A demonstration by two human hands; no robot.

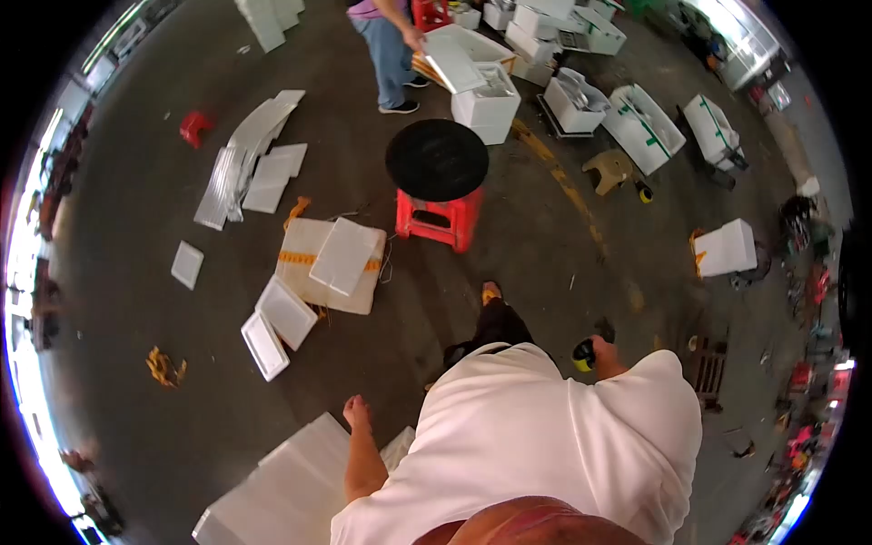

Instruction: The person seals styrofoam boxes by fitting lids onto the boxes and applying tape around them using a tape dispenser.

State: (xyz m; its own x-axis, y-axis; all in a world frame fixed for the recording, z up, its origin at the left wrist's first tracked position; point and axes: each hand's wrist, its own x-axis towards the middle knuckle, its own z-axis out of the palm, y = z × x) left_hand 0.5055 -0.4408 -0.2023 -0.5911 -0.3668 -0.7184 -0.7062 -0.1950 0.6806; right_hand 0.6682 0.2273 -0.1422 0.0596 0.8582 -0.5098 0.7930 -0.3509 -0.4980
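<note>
My right hand (pixel 603 352) is closed round a black-and-yellow tool that looks like a tape dispenser (pixel 584 355), held out beside my body. My left hand (pixel 357 412) hangs on the other side, its fingers curled in, with nothing visible in them. Near it at the bottom left are large white foam pieces (pixel 286 481). Ahead of me stands a red stool (pixel 440 218) with a round black top (pixel 437 160). To its left a white foam lid (pixel 343 256) lies on a flat carton (pixel 304 289) with orange tape. Two more lids (pixel 286 312) lie against that carton.
A co-worker (pixel 389 54) at the top handles a white lid (pixel 454 64) over a foam box (pixel 488 107). Foam boxes (pixel 643 127) stand at the upper right, near a tan stool (pixel 609 170). Foam sheets (pixel 245 154) and a red stool (pixel 193 127) lie to the left.
</note>
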